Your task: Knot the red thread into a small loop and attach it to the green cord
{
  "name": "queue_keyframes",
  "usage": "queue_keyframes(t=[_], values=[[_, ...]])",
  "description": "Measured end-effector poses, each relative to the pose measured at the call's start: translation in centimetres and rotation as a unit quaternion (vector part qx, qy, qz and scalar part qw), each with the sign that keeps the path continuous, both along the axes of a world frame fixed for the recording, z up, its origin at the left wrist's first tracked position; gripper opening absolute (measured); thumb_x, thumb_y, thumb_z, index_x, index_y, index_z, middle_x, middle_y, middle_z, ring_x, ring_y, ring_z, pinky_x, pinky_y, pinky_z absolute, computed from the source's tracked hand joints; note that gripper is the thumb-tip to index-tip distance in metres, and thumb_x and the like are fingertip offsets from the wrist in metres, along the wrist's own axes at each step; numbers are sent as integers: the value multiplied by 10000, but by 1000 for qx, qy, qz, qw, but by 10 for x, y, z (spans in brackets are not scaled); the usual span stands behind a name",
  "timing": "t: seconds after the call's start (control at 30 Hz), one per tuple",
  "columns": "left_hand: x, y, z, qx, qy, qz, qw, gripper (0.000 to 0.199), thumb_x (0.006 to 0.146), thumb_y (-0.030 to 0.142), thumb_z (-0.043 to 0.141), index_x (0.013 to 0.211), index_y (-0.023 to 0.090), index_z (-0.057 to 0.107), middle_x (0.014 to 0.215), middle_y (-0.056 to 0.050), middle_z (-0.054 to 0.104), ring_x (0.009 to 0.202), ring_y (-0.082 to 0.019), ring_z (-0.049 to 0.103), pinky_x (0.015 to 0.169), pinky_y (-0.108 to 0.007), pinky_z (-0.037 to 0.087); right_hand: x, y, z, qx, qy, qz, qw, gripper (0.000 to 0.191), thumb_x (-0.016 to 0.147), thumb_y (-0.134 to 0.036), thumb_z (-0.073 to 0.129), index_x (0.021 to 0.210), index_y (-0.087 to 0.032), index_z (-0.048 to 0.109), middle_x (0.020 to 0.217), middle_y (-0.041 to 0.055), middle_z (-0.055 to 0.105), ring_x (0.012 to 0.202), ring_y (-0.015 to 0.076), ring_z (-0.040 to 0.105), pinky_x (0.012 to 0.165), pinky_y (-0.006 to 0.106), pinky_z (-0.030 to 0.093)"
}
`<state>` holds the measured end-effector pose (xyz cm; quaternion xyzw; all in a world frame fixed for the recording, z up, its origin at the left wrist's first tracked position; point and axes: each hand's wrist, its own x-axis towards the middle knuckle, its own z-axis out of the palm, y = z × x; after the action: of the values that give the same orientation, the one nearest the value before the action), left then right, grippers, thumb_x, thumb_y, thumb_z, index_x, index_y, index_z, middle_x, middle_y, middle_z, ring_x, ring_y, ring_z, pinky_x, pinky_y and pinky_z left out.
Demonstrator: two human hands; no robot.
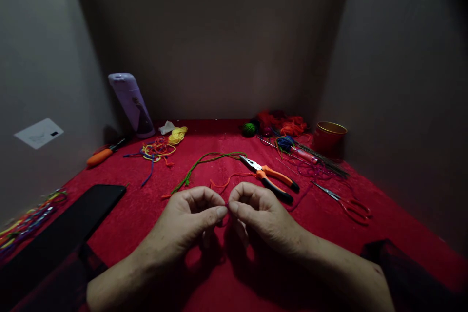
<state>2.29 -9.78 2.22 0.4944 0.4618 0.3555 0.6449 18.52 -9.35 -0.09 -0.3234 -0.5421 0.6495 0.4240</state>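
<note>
My left hand (pixel 195 217) and my right hand (pixel 261 212) meet at the fingertips over the front of the table. Each pinches a thin purple thread (pixel 226 204), of which only a short bit shows between the fingers. Just beyond my hands lie a green cord (pixel 201 160), an orange thread (pixel 234 175) and pliers (pixel 268 175) with orange and black handles. Another stretch of purple thread (pixel 302 198) trails on the cloth right of my right hand.
Scissors (pixel 345 202) lie at right, near a red cup (pixel 329 136). Yarn balls (pixel 249 129) and tangled threads sit at the back right. On the left are a black tablet-like slab (pixel 73 229), braided cords (pixel 29 224), an orange-handled tool (pixel 100 156), tangled threads (pixel 157 148) and a purple bottle (pixel 131 105).
</note>
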Motion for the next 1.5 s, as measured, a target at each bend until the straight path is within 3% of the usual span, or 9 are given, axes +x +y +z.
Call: queue_keyframes(t=[0.33, 0.43, 0.53, 0.63, 0.83, 0.93, 1.5], values=[[-1, 3, -2, 27, 34, 3, 999, 136, 699, 246, 658, 695, 142, 571, 533, 43, 540, 396, -71, 480, 398, -187, 375, 0, -3, -1, 25, -26, -4, 999, 140, 808, -283, 548, 765, -177, 466, 514, -73, 458, 393, 56, 407, 395, 166, 332], [0, 0, -1, 41, 47, 10, 998, 122, 710, 243, 646, 696, 149, 570, 537, 47, 526, 409, -66, 464, 408, -182, 371, 1, -5, -1, 107, -94, -33, 989, 96, 821, -246, 516, 769, -178, 473, 590, -45, 479, 471, 74, 438, 447, 191, 365], [1, -5, 0, 79, 66, 27, 994, 105, 728, 237, 631, 694, 154, 577, 555, 45, 519, 451, -57, 437, 422, -160, 354, 3, -6, -2, 242, -165, -70, 953, 46, 813, -164, 494, 768, -169, 498, 674, -12, 507, 586, 95, 458, 549, 222, 389], [2, -10, 1, 129, 94, 39, 986, 93, 752, 245, 612, 709, 165, 595, 596, 29, 550, 498, -68, 455, 459, -161, 367, 4, -6, -2, 295, -188, -81, 933, 49, 821, -141, 480, 787, -166, 506, 678, -10, 512, 594, 99, 452, 567, 231, 379], [1, -11, -2, 245, 133, 43, 959, 73, 770, 236, 595, 728, 188, 631, 691, -3, 616, 651, -129, 554, 611, -204, 441, 4, -7, 3, 284, -196, -113, 932, 206, 878, -242, 446, 689, -169, 484, 628, -16, 466, 573, 101, 424, 548, 235, 357], [2, -11, -2, 281, 166, 41, 944, 75, 774, 230, 590, 725, 192, 631, 709, -5, 624, 679, -139, 571, 637, -209, 449, 4, -8, 3, 260, -185, -120, 940, 168, 878, -243, 450, 734, -170, 498, 629, -20, 471, 559, 98, 427, 526, 226, 358], [1, -10, -1, 298, 218, 20, 929, 136, 823, 269, 531, 751, 185, 609, 724, -13, 628, 689, -146, 590, 614, -219, 445, 5, -9, 0, 317, -195, -108, 922, 95, 857, -178, 494, 833, -145, 580, 691, 13, 566, 613, 109, 508, 595, 237, 409]])
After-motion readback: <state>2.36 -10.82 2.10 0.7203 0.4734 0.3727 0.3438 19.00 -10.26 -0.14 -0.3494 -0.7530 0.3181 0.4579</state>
